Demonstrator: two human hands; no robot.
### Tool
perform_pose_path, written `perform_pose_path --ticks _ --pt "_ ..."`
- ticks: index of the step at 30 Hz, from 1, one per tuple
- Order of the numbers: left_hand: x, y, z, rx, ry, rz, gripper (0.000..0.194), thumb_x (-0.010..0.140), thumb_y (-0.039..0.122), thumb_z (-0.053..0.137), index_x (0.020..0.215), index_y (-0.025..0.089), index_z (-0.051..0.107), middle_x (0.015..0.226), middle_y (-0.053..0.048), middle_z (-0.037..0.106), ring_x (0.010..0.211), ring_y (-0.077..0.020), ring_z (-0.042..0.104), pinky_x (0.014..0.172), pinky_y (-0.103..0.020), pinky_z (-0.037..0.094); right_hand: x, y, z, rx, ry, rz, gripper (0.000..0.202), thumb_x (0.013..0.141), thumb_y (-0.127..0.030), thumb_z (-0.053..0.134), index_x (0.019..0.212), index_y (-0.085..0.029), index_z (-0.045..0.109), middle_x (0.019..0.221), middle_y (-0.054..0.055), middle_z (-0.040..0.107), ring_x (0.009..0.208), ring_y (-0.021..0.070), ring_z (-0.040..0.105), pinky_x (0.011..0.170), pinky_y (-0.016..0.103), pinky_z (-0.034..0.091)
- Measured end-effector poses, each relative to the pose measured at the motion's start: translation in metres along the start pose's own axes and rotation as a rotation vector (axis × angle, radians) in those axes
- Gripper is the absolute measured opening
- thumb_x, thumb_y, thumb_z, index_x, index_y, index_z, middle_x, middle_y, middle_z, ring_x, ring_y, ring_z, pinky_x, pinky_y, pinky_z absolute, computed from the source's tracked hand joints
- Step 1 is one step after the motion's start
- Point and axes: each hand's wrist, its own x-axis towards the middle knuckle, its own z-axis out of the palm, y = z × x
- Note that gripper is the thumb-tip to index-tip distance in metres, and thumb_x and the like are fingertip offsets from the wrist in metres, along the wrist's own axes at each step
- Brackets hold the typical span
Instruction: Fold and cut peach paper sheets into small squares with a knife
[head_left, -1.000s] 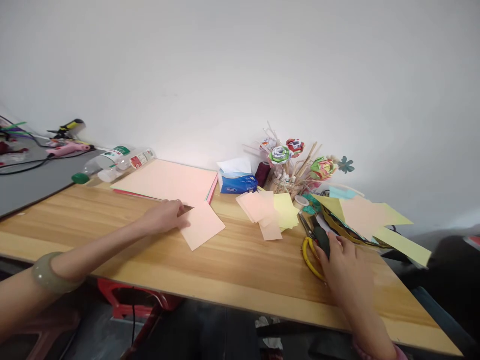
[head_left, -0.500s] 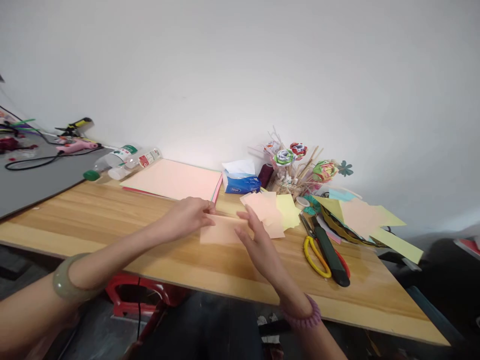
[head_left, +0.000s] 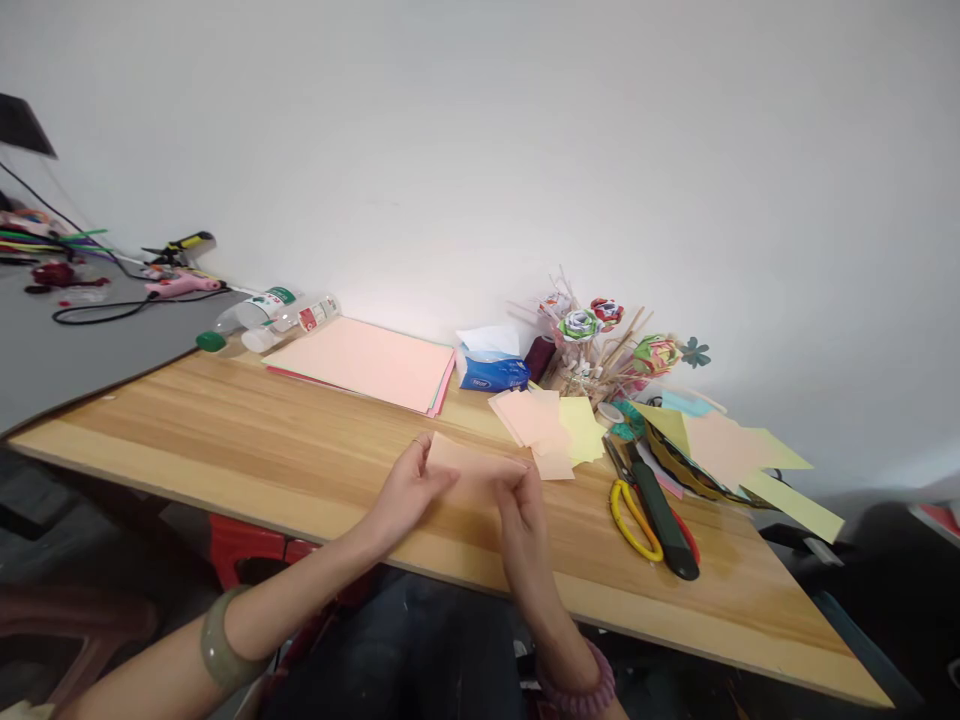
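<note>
A small pink sheet of paper point(head_left: 474, 466) is held between my two hands above the front half of the table. My left hand point(head_left: 409, 495) pinches its left side, thumb on the near face. At the right end, my right hand point(head_left: 521, 505) grips the paper between thumb and fingers. Just beyond my right hand lie several loose pink paper pieces point(head_left: 531, 418), overlapping yellow paper pieces point(head_left: 583, 430). Farther back on the left is a stack of large coloured sheets point(head_left: 364, 362), pink on top.
Scissors point(head_left: 636, 520) and a dark green box cutter point(head_left: 661, 512) lie at right. Behind stand a blue tissue pack point(head_left: 491, 372) and paper flowers point(head_left: 581, 325) in a jar. Plastic bottles point(head_left: 255, 312) lie at left, near a pink glue gun point(head_left: 182, 285) on a grey surface point(head_left: 97, 350).
The pink sheet lay on the table with my fingers spread around it; now both hands have closed on its ends and drawn it nearer. The view has shifted slightly left.
</note>
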Motion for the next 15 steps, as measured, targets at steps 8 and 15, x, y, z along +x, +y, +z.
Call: perform_pose_path --ticks 8,15 --pt "-0.008 -0.004 -0.003 0.097 0.0 0.01 0.03 0.077 0.035 0.054 0.102 0.02 0.046 0.095 -0.004 0.061 0.088 -0.0203 0.059 0.077 -0.032 0.047 -0.005 -0.004 0.005 0.074 0.083 0.038 0.016 0.092 -0.034 0.034 0.103 -0.025 0.041 0.099 0.004 0.053 0.097 0.0176 0.052 0.088 0.037 0.042" --pt "-0.009 -0.002 -0.009 0.202 -0.054 0.164 0.014 0.079 0.034 0.054 0.077 0.02 0.058 0.084 -0.004 0.061 0.09 -0.0219 0.057 0.083 -0.035 0.044 -0.008 -0.004 -0.007 0.013 0.011 -0.067 0.013 0.092 -0.022 0.031 0.096 -0.025 0.043 0.093 0.003 0.053 0.093 0.0158 0.053 0.084 0.033 0.043"
